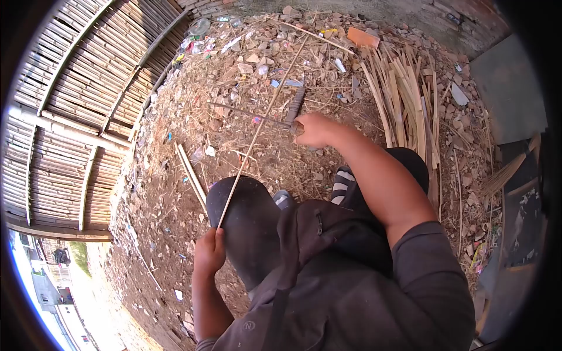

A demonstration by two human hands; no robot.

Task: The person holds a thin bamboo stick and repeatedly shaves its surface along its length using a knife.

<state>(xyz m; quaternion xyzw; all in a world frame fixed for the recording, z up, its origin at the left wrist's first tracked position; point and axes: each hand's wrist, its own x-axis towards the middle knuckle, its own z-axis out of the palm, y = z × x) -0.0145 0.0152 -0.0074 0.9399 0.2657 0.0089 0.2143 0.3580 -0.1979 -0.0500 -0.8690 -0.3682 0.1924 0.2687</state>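
Lots of litter and a pile of wood strips on the ground around us; our left hand grips a long stick, right hand wrapped round a knife crossing it.

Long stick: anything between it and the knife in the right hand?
Nothing visible: the knife in the right hand crosses the long stick in the picture; whether they touch is unclear.

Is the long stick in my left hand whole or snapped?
Whole where visible: the long stick runs unbroken from your left hand past the dark blade.
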